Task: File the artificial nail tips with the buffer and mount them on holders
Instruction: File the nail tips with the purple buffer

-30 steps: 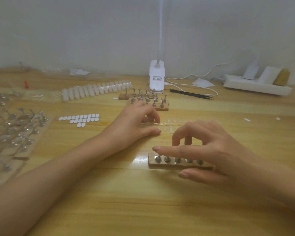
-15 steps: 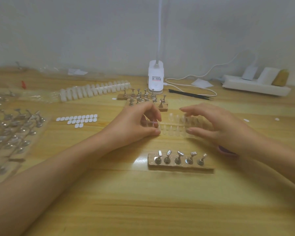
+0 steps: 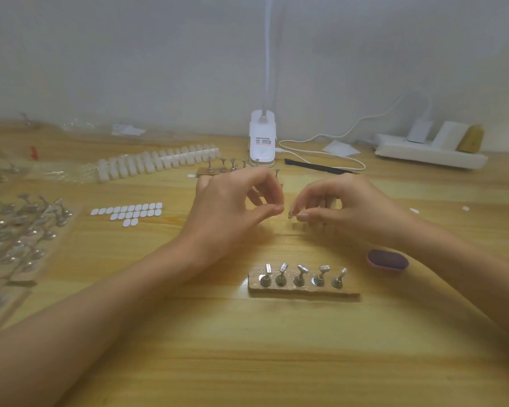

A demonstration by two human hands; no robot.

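The right hand is curled, thumb and forefinger pinched on a small tip, held just above the table. The left hand is curled too, its thumb and forefinger nearly meeting just beside that tip. Whether it holds anything I cannot tell.

Half a second ago both hands gripped a clear strip of tips low on the table, and a second ago the right hand was at the block. Now the hands are lifted and drawn together, so my guess is that one tip has been snapped free and filing comes next.

The buffer lies untouched at 5 o'clock from the right hand. The five holders on the block at 6 o'clock are bare.

The tip is tiny and blurred, so its shape is unclear. A pale smear under the right hand may be the strip. More holders at 12 o'clock are partly hidden behind the hands.
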